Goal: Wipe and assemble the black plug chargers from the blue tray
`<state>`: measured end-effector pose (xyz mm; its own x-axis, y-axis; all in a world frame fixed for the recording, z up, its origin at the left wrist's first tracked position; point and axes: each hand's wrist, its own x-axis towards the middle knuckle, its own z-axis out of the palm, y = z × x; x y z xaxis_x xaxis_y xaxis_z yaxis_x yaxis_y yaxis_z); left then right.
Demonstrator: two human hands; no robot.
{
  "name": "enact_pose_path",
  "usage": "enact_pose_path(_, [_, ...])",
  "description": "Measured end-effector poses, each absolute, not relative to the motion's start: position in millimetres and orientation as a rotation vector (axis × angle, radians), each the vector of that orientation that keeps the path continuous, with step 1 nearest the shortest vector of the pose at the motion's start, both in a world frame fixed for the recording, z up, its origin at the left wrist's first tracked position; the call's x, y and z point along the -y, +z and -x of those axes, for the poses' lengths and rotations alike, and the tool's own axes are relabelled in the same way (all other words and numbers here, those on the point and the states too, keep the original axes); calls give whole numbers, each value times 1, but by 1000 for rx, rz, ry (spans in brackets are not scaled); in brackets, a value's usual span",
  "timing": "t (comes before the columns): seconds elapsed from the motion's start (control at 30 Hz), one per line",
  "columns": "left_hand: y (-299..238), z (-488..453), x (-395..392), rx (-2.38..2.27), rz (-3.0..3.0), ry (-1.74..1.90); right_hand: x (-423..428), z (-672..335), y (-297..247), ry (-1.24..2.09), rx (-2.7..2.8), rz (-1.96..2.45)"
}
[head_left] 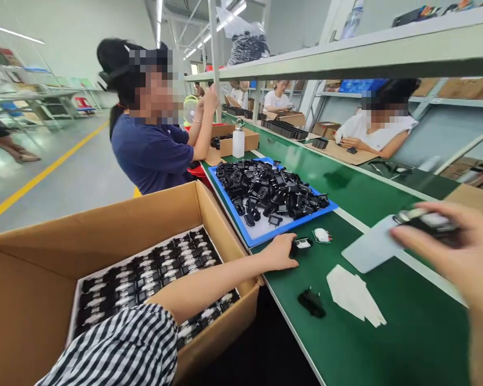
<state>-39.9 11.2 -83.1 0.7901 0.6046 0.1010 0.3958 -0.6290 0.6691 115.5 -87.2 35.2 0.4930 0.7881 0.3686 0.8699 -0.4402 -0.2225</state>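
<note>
My left hand (280, 252) reaches across the green bench (346, 354) and closes on a small black part with a white label (301, 245), just below the blue tray (265, 236). The tray holds a heap of black plug parts (271, 190). My right hand (462, 252), close to the camera and blurred, grips a black part with a silver face (426, 221) over a white sheet (372, 249). Another labelled part (321, 235) lies beside the first. A lone black plug part (312, 302) lies on the bench near the front edge.
An open cardboard box (116, 225) at my left holds rows of packed black parts (153, 273). A white glove (354, 295) lies on the bench. A person in a dark blue shirt (153, 150) sits to the left; others work across the bench under a shelf (346, 53).
</note>
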Motion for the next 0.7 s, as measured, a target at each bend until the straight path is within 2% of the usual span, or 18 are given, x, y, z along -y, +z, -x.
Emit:
enact_pose_path(0.17, [-67, 67, -27, -946, -2421, 584, 93, -79, -2, 299, 1556, 2414])
enact_pose_path(0.27, [-55, 72, -55, -1107, -2527, 525, 76, -70, -33, 397, 1618, 2462])
enact_pose_path(0.37, [-52, 63, -76, -1070, -2686, 376, 66, -68, -54, 385, 1618, 2413])
enact_pose_path(0.47, [-56, 52, -82, -1084, -2779, 280, 66, -71, -64, 344, 1593, 2316])
enact_pose_path(0.53, [-57, 47, -81, -1091, -2789, 261, 68, -78, -64, 433, 1623, 2251])
enact_pose_path(0.63, [-51, 47, -78, -1093, -2795, 317, 72, -96, -58, 666, 1620, 2146])
enact_pose_path(0.7, [-44, 50, -74, -1086, -2724, 494, 74, -107, -54, 795, 1572, 2047])
